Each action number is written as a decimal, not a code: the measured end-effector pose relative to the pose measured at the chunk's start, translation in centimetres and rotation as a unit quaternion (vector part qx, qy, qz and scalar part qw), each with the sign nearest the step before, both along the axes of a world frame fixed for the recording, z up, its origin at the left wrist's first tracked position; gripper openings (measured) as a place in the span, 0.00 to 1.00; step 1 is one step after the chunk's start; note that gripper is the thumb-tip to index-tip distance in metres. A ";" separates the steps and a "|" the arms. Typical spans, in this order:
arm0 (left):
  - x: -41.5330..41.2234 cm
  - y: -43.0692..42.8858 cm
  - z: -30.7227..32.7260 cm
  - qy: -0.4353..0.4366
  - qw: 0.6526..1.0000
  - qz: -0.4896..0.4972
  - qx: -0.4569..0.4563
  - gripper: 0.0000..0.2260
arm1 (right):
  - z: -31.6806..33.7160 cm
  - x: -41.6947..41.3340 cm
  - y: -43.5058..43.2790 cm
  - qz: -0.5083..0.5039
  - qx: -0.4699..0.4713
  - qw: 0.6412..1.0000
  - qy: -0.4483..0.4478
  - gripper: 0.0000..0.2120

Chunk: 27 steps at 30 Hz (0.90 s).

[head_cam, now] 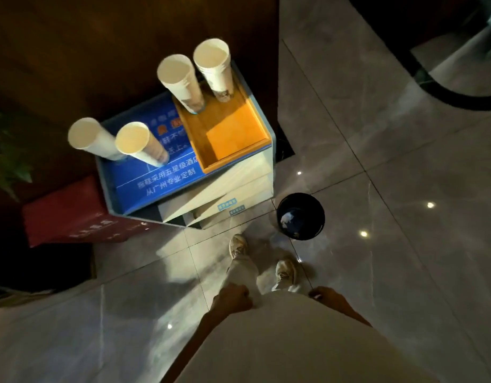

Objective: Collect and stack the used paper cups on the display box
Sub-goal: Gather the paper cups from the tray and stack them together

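Several white paper cups stand upright on the display box [155, 186], which has a blue printed top. Two cups [90, 136] [139, 142] are on the blue part at the left. Two more cups [180, 78] [215, 66] stand in the far corner of an orange wooden tray [236, 134] on the box's right side. My left hand [233, 298] hangs low by my hip, fingers curled with nothing in it. My right hand [323, 294] is also down at my side, fingers curled, holding nothing. Both hands are far from the cups.
A black round bin [301, 215] stands on the tiled floor right of the box. A dark red box [70, 214] sits at its left, with plant leaves [6, 161] beyond. A dark wooden wall [128, 37] rises behind. My feet [238, 246] stand just before the box.
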<state>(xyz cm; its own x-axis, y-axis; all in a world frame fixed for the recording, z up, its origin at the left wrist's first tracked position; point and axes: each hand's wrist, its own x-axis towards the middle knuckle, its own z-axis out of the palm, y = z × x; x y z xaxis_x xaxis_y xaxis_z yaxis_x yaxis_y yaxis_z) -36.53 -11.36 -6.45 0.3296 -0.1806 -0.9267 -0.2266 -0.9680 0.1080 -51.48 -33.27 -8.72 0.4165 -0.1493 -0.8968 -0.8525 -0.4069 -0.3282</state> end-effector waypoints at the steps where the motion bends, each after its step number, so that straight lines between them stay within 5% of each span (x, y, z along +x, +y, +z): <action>1: 0.4 0.2 0.5 0.006 1.000 0.015 -0.023 0.17 | 0.2 0.3 0.3 0.016 0.008 1.000 0.000 0.11; 12: 6.4 3.9 2.7 -0.027 0.991 0.086 -0.101 0.15 | 2.1 8.5 2.3 0.119 -0.020 0.992 0.041 0.17; 22: 20.8 1.8 9.6 -0.162 0.945 0.064 -0.279 0.13 | 8.5 22.5 3.4 0.058 -0.073 0.987 -0.129 0.09; 27: 28.0 -0.9 14.8 -0.235 0.894 0.011 -0.380 0.16 | 13.4 30.3 2.0 0.011 -0.105 0.971 -0.213 0.16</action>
